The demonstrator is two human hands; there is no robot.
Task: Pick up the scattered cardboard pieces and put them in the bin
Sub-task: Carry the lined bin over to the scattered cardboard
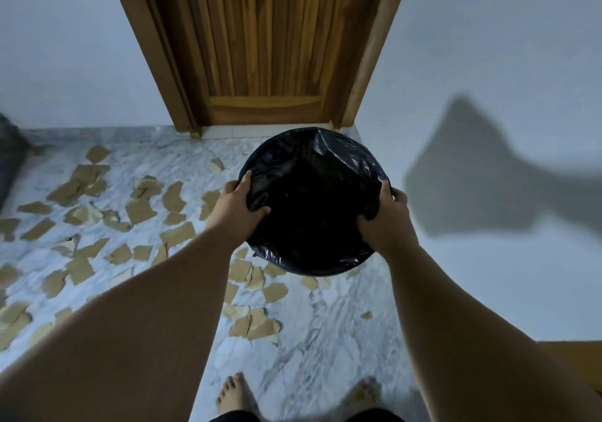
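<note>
The bin [312,200], lined with a black bag, is held by its rim in front of the wooden door [260,40], each grip closed on it: the left hand [239,208] at one side, the right hand [386,219] at the other. The cardboard pieces [140,210] are scattered over the marble floor [312,340], mostly to the left of the bin, some just below it.

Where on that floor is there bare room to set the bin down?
Bare marble floor lies between the feet and the wall on the right, and just before the door. Left of the bin, cardboard pieces crowd the floor.
</note>
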